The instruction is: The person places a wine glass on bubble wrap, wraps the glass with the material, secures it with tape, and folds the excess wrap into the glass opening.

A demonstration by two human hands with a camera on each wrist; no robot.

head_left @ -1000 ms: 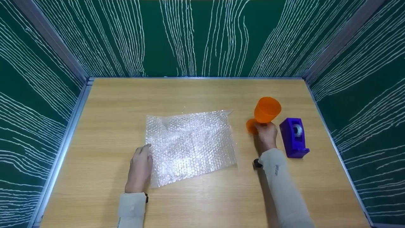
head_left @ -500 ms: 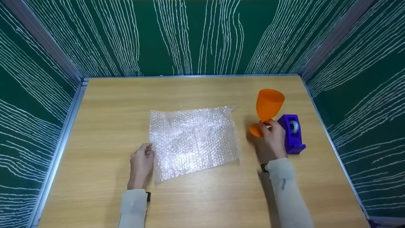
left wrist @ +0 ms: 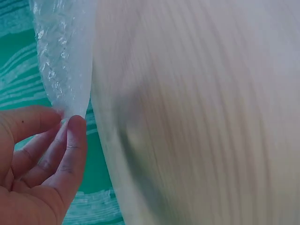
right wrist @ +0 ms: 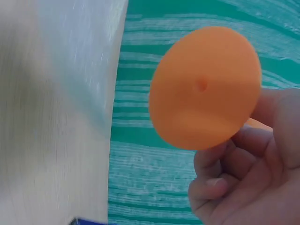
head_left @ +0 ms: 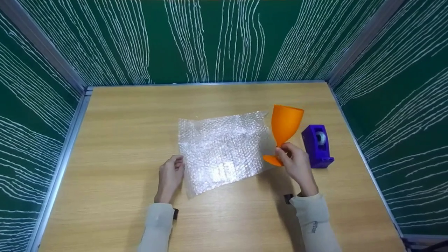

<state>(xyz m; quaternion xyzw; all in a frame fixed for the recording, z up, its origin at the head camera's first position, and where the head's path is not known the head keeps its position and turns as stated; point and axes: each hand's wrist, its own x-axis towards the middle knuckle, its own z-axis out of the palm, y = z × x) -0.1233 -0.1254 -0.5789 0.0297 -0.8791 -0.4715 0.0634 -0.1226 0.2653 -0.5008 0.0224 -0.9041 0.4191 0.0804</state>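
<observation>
- Orange plastic-looking goblet (head_left: 287,122): the right hand (head_left: 296,164) is holding it by the stem (head_left: 279,143), above the table (head_left: 224,220), near the right edge of the bubble wrap (head_left: 224,147).
- Right-hand fingers (right wrist: 208,187): thumb and fingers are clamping on the stem; the base of the goblet is partly covering them in the right wrist view.
- Goblet attitude: the bowl is pointing upward and leaning to the right in the head view; the round base (right wrist: 206,89) is showing its underside, with a small central dimple, in the right wrist view.
- Clear bubble wrap: the sheet is lying on the table between the two hands, its left edge meeting the left hand (head_left: 170,175).
- Left-hand fingers (left wrist: 76,136): thumb and fingertip are pinching a corner of the bubble wrap.
- Purple tape dispenser (head_left: 316,147): it is standing on the table just beside the right hand, on its right, and is carrying a roll of tape (head_left: 321,138).
- Surroundings: green walls (head_left: 155,35) bearing white wavy lines are enclosing the table at the back and both sides; light sleeves (head_left: 158,220) are covering both forearms.
</observation>
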